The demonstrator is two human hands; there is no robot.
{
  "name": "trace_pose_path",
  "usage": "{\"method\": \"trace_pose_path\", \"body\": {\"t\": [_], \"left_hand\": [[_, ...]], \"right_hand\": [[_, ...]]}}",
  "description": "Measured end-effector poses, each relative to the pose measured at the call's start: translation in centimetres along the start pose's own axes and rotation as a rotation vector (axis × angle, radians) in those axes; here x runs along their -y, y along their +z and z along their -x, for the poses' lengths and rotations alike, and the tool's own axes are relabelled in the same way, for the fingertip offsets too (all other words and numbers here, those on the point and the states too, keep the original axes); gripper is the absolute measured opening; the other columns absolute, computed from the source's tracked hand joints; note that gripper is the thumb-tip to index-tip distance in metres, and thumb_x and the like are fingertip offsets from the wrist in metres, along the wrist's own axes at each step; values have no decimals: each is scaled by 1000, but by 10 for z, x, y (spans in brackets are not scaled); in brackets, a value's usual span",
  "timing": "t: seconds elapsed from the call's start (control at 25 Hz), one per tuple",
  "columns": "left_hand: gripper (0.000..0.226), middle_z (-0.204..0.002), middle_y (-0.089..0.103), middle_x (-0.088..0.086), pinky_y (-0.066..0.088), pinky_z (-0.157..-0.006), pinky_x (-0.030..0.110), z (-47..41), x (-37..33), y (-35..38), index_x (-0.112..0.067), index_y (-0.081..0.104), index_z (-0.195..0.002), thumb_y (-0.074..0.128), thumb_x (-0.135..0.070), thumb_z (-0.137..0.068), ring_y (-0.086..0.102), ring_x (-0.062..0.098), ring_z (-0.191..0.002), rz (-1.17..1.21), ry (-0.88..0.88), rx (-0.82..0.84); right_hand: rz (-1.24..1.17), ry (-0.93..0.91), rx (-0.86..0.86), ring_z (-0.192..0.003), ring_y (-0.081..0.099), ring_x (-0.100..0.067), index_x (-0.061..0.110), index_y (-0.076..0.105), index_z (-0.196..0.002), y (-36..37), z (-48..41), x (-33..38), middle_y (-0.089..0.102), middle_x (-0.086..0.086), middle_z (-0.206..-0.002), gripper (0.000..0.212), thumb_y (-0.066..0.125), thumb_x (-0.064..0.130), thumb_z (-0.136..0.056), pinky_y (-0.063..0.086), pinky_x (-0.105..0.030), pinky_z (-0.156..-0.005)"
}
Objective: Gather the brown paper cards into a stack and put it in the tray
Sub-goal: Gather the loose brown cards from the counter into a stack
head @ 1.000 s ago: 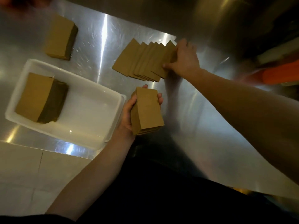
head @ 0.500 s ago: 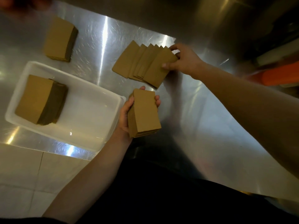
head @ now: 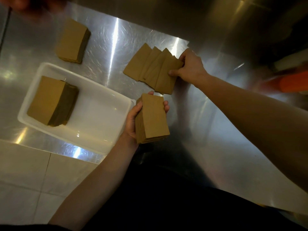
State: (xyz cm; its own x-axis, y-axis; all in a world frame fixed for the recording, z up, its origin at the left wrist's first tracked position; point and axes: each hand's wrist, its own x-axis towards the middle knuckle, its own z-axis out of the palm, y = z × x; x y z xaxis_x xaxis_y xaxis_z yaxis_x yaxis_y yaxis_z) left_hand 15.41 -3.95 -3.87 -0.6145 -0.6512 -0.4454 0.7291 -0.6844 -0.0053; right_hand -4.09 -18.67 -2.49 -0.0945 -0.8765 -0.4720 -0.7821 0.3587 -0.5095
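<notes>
No legible text, label, brand, number or sign is being shown on any surface in the head view. The faces of the brown paper cards (head: 150,67) are being presented blank, and no marking is being displayed on the white tray (head: 100,114) or on the metal table (head: 216,139). The orange object (head: 293,82) at the right edge is being rendered too blurred for any print on it to be read.

A brushed steel counter (head: 208,147) carries three things directly — a white tray (head: 100,114) near its front-left edge, a closed stack of brown cards (head: 71,40) beyond the tray, and a fanned spread of cards (head: 150,69) to the right.
</notes>
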Motion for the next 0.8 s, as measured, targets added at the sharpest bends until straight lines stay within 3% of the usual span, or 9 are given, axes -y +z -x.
{"method": "trace_pose_path", "body": {"t": [0.2,0.4,0.6,0.72,0.8], "left_hand": [[51,-129,54,23,53,-92,45,0,0,0,-26,49,-133,67,-33,-86,59,33,-115,-28,0,6],[48,-130,51,24,51,-94,46,-1,-1,-1,-24,49,-132,65,-32,-87,57,34,-116,-11,-8,23],[47,-131,51,23,50,-93,47,1,0,-1,-25,50,-132,65,-33,-88,57,33,-117,-15,-15,39],[50,-131,50,23,52,-92,47,0,0,-1,-25,47,-133,65,-33,-88,58,33,-116,-21,-5,25],[50,-130,52,24,53,-91,46,1,1,0,-24,48,-133,66,-32,-87,58,34,-115,-7,-2,36]], "right_hand": [[-30,27,-30,-94,50,-15,10,51,-114,-5,6,0,52,-3,-106,58,83,32,-71,43,-26,-78],[-202,45,-35,-109,55,-22,12,50,-123,-15,15,-8,53,-8,-125,61,82,22,-72,50,-35,-92],[-219,29,12,-99,55,-17,9,53,-120,-21,18,-5,56,-4,-113,51,79,19,-77,48,-27,-81],[-262,35,74,-96,56,-16,9,47,-125,-21,14,-4,56,-4,-113,57,78,19,-78,47,-18,-71],[-255,37,117,-97,57,-16,11,43,-131,-19,11,0,56,-4,-116,67,80,23,-76,50,-20,-75]]}}
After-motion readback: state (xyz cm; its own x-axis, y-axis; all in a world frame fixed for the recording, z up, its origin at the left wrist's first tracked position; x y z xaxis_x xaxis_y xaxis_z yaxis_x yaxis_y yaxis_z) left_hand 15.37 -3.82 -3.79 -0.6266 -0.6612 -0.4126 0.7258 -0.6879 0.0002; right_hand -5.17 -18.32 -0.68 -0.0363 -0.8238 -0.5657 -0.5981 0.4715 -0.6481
